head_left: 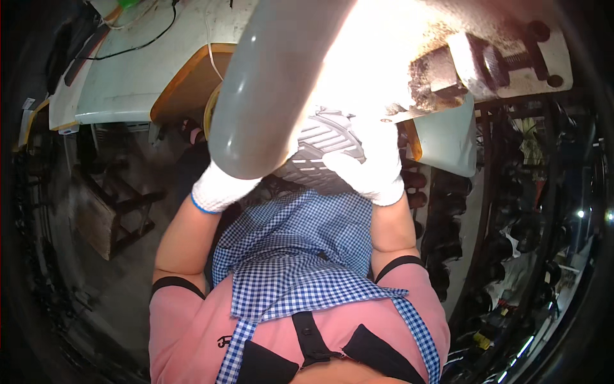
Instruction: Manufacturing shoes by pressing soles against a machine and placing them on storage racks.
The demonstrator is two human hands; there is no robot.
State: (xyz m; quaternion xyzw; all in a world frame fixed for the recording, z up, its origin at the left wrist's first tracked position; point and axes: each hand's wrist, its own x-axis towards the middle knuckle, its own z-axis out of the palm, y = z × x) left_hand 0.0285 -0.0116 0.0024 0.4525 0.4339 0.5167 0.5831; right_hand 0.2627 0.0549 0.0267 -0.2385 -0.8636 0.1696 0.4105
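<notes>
A shoe (326,144) with a ridged grey sole turned up lies in front of me, above my apron, in strong light. My right hand (377,173), in a white knit glove, grips its right side, the thumb lying across the sole's edge. The other fingers of that hand wash out in the glare. My left hand (224,189), in a white glove with a blue cuff, is at the shoe's left. A smooth grey lamp-like tube (272,89) covers its fingers, so its grip is hidden.
A metal clamp with a bolt (492,67) sits at the upper right, close beyond my right hand. A pale worktable (128,80) with a cable on it is at the far left. A wooden stool (99,214) stands below. Racks of dark shoes (448,224) line the right.
</notes>
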